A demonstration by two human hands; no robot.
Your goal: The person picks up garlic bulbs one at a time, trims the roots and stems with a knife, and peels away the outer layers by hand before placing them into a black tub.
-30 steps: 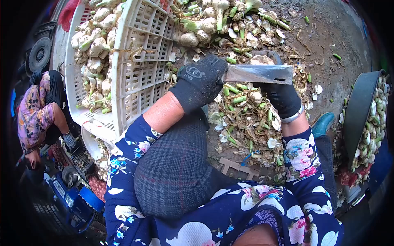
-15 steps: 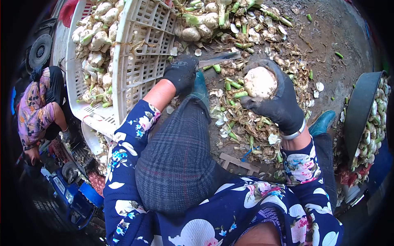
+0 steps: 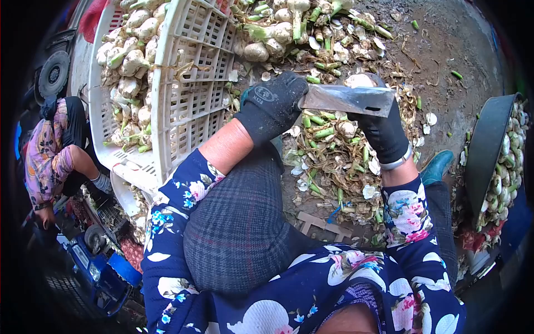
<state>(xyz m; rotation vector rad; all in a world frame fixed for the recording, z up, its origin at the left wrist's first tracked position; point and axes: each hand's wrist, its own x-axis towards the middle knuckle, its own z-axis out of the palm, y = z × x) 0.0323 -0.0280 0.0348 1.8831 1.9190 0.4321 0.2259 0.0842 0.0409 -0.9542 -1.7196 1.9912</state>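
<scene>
My left hand (image 3: 273, 106), in a black glove, is closed around the handle end of a knife (image 3: 347, 100). Its wide, dirt-smeared metal blade points right and crosses in front of my right hand (image 3: 384, 131). That hand, gloved in black too, is closed around a whitish garlic bulb (image 3: 360, 80); only part of the bulb shows above the blade, and the fingers are largely hidden. Below the blade, a smaller pale bulb (image 3: 346, 129) appears over a heap of cut green stems and dry skins (image 3: 334, 158).
A white plastic crate (image 3: 192, 83) full of garlic bulbs stands at left. More bulbs with stems (image 3: 272, 36) lie ahead. At right is a dark tub (image 3: 488, 156) of garlic. A person (image 3: 53, 150) crouches at far left near a blue vehicle (image 3: 89, 261).
My left hand has moved right and turned the knife so its blade overlaps my right hand. My right hand has shifted slightly and tilted, and the bulb in it is now mostly hidden.
</scene>
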